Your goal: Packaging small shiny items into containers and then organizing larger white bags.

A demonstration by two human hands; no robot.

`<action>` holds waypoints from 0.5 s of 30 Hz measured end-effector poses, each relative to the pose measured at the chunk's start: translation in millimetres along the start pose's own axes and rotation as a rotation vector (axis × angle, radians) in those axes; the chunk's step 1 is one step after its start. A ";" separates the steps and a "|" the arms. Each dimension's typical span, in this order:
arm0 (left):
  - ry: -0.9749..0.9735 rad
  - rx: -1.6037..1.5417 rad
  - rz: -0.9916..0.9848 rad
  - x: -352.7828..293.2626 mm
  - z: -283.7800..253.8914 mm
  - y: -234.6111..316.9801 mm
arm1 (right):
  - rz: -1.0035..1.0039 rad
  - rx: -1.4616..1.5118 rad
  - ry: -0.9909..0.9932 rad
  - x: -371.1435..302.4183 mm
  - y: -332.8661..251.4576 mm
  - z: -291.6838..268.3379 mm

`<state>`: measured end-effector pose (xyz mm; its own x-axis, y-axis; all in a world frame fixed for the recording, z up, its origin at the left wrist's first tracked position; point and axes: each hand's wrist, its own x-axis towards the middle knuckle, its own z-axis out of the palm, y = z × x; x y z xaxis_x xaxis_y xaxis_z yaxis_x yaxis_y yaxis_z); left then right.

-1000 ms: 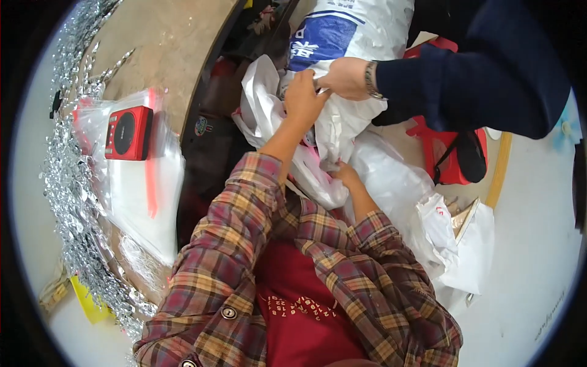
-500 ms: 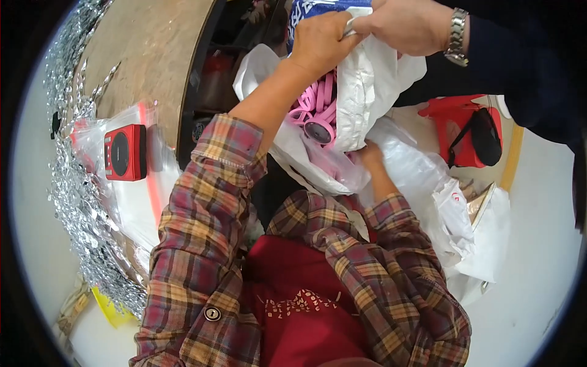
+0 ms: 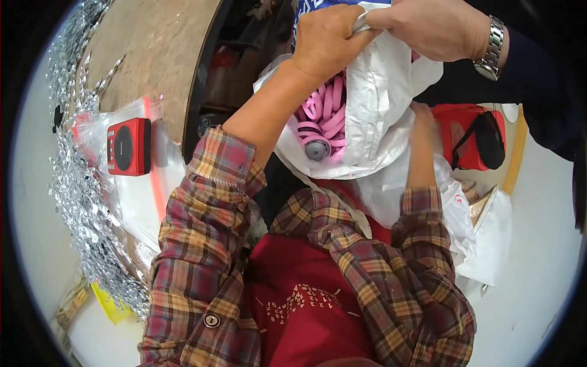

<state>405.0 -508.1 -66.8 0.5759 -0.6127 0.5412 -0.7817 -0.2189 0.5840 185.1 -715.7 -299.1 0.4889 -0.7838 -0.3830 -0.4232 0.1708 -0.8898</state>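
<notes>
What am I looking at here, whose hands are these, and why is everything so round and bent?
A wide fisheye camera worn on a person's head looks down, so straight edges bend. The plaid sleeves from the lower edge are that person's. Their left hand grips the rim of a white plastic bag holding pink cables. Their right hand reaches in behind the bag, its fingers hidden. The hand with a wristwatch is another person's, holding the same rim. At left, a red speaker lies in clear wrapping beside silver tinsel. At right sits a red case.
</notes>
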 end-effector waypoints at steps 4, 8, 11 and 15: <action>0.147 0.074 0.161 -9.1 15.5 -14.6 | -0.236 0.049 -0.225 -25.4 -7.8 -10.9; 0.061 0.125 0.007 -35.6 30.2 -17.4 | 0.304 0.032 -0.283 -73.8 -96.3 9.5; 0.135 0.117 0.049 -29.8 32.1 -27.8 | 0.212 0.362 -0.475 -67.0 -93.8 -39.4; 0.108 0.124 0.015 -35.8 39.6 -15.8 | 0.309 0.666 -0.227 -46.3 -92.8 -36.5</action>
<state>387.2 -512.7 -119.3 0.5812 -0.5330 0.6149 -0.8100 -0.3062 0.5002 173.9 -717.0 -189.7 0.5984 -0.5124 -0.6159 -0.0525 0.7420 -0.6683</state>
